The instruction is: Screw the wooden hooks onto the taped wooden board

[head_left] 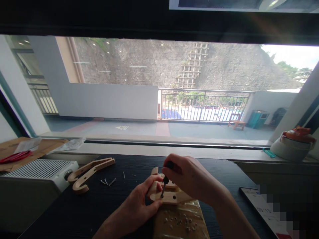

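My right hand is closed around the dark handle of a screwdriver. The shaft points down, and its tip meets a hole near the end of a pale wooden piece. A second dark hole shows farther along that piece. My left hand grips the end of the wooden assembly, thumb in front and fingers behind. Under the wood lies a brown package wrapped in clear plastic, with several small metal bits scattered on it. Part of the assembly is hidden by my hands.
Two curved wooden pieces lie at the left of the black table, near several loose screws. A phone rests at the right. Red scissors and a plastic bag are left; a white pot stands right.
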`<state>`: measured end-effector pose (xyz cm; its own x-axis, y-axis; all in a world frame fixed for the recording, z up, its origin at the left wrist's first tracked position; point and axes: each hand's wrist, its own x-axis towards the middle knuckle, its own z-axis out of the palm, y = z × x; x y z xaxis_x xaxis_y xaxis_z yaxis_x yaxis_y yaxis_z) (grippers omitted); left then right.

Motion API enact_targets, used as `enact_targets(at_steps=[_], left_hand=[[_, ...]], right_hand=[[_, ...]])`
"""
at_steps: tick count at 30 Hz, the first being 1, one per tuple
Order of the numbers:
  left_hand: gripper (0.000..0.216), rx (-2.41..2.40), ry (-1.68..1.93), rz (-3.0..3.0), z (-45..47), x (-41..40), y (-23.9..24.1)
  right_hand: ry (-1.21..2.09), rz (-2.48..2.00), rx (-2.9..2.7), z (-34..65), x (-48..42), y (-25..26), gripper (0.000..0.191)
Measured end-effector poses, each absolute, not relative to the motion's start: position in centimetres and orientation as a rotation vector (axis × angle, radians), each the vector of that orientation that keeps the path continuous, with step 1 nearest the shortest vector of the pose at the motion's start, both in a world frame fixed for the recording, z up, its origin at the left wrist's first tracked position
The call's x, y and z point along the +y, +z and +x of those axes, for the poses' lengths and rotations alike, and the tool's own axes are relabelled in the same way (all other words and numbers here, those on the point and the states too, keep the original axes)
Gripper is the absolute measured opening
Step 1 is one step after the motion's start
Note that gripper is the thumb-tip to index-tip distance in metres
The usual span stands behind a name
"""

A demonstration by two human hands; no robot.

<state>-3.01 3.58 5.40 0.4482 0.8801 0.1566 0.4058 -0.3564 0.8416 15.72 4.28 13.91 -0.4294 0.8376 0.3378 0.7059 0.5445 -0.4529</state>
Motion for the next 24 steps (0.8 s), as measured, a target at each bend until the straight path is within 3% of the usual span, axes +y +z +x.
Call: enact_targets(at_steps=[7, 14, 24], left_hand=[[0.044, 1.054, 0.814, 1.931, -2.93, 3.54, 5.29], [0.048, 1.078, 0.808, 1.908, -3.02, 3.46, 5.44], [0.047, 1.058, 0.812, 1.911, -3.00, 3.66, 5.42]], right_hand=[[0.202, -1.356, -2.182, 15.82, 4.89, 13.32, 0.023], [0.395, -1.216, -2.243, 15.67, 4.08, 14.03, 0.017], [0.288, -1.297, -2.187, 15.61, 4.39, 13.75, 0.017]])
